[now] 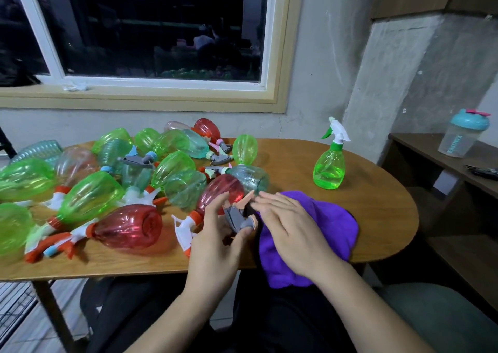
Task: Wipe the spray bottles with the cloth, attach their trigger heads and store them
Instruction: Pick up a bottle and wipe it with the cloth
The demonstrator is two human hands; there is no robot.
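Observation:
My left hand (215, 234) grips a grey trigger head (237, 217) with a pink nozzle just above the table's front edge. My right hand (285, 223) lies flat, fingers apart, on a purple cloth (336, 226) that drapes over the table edge; its fingertips nearly touch the trigger head. A heap of green, red and clear spray bottles (113, 185) lies on its side over the left half of the wooden table (377, 196), many with trigger heads fitted. One green spray bottle (330, 164) with a white and green head stands upright alone at the right.
A low dark shelf (442, 158) stands right of the table with a clear shaker bottle (458, 137) with a teal lid on it. A window (151, 29) and grey wall lie behind the table. My lap is below the table edge.

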